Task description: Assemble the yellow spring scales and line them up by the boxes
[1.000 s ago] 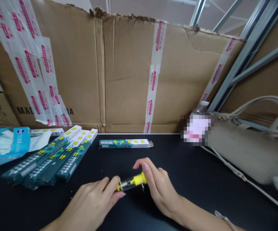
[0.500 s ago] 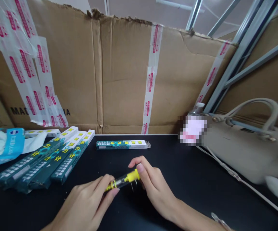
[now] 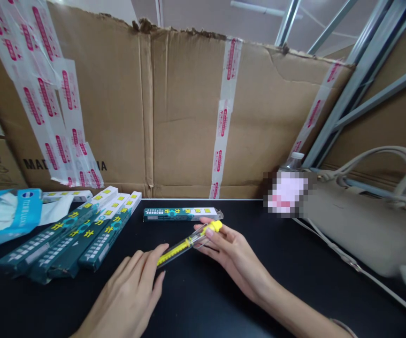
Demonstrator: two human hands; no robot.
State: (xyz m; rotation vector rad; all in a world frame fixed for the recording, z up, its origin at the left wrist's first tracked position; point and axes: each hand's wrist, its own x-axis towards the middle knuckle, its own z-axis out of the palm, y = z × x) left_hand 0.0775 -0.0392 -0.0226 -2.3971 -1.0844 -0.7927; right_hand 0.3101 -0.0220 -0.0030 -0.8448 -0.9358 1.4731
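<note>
A spring scale (image 3: 174,253), a clear tube with a yellow graduated insert and a yellow cap, slants up to the right between my hands. My right hand (image 3: 236,246) pinches it near the cap, thumb on top and the other fingers behind. Its lower end runs into my left hand (image 3: 128,286), which lies loosely around it with thumb and index fingertip apart; that end is hidden. Just behind the cap lies a green and white box (image 3: 174,214) in torn clear wrap. A thin metal loop shows by my right fingers.
Several similar boxes (image 3: 93,234) lie side by side at the left, near a blue tissue pack (image 3: 30,211). A beige handbag (image 3: 350,225) and its strap occupy the right, beside a bottle (image 3: 296,159). A tall cardboard wall (image 3: 185,117) closes off the black tabletop's (image 3: 203,305) back.
My right hand has risen, turning more palm-up, and the spring scale's cap end has come up and right. More of the yellow insert shows. My left thumb has moved off the tube's near side.
</note>
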